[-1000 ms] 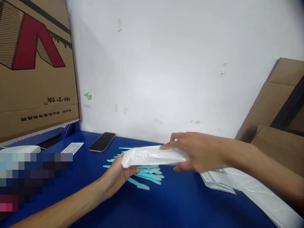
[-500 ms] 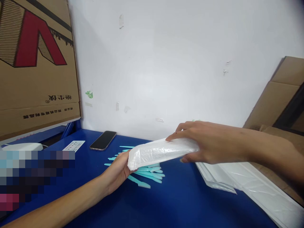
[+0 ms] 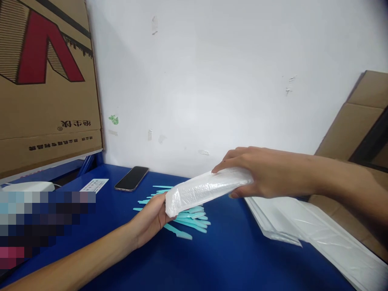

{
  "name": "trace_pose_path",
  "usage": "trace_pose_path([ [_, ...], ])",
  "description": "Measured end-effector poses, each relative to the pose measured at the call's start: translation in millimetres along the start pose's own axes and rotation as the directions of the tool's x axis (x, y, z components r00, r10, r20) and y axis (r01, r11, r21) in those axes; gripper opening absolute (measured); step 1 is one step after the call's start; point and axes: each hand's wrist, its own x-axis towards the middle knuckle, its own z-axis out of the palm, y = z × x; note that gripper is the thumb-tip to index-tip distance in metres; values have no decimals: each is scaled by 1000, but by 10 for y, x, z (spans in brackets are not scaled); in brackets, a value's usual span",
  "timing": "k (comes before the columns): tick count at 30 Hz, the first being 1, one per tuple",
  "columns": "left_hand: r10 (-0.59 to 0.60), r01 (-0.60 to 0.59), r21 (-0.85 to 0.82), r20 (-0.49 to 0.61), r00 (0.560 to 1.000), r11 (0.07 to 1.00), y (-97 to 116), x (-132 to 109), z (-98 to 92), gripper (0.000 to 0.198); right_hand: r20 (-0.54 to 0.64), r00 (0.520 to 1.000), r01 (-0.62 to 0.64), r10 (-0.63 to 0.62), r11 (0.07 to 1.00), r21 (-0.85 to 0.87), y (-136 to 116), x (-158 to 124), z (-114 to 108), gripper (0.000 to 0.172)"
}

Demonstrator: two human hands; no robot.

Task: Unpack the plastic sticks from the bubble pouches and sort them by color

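Note:
A long white padded envelope (image 3: 206, 189), slightly shiny and crinkled, is held above the table between my two hands. My left hand (image 3: 151, 220) supports its lower left end, with the fingers partly hidden behind it. My right hand (image 3: 257, 171) grips the other end from above, thumb below and fingers over the top edge. The envelope tilts up toward the right. Beneath it, several teal plastic spatulas (image 3: 180, 234) lie in a loose pile, partly covered by the envelope and my left hand.
More white padded envelopes (image 3: 279, 226) lie stacked at the right. On the blue table (image 3: 224, 250), a phone (image 3: 132, 178) and a printed card (image 3: 94, 185) sit at the back left. A large cardboard box (image 3: 48, 109) stands left; brown cardboard (image 3: 348, 125) leans at the right.
The right end of the envelope has risen slightly with my right hand, so it tilts more steeply. Its left end has shifted a little to the right at my left hand.

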Motion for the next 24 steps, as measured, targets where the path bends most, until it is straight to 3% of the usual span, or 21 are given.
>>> trace_pose_path([
  [4,-2,1,32,49,999,999,41,-27,44,30,-9,1000,10,-10,1000,16,-27,-18,-87,46],
  [8,-3,2,51,31,1000,999,44,-36,59,29,-17,1000,23,-23,1000,7,-52,-17,-123,43],
  [24,25,-25,-6,34,999,1000,95,-56,66,19,-24,999,41,-43,998,-44,64,72,-78,45],
])
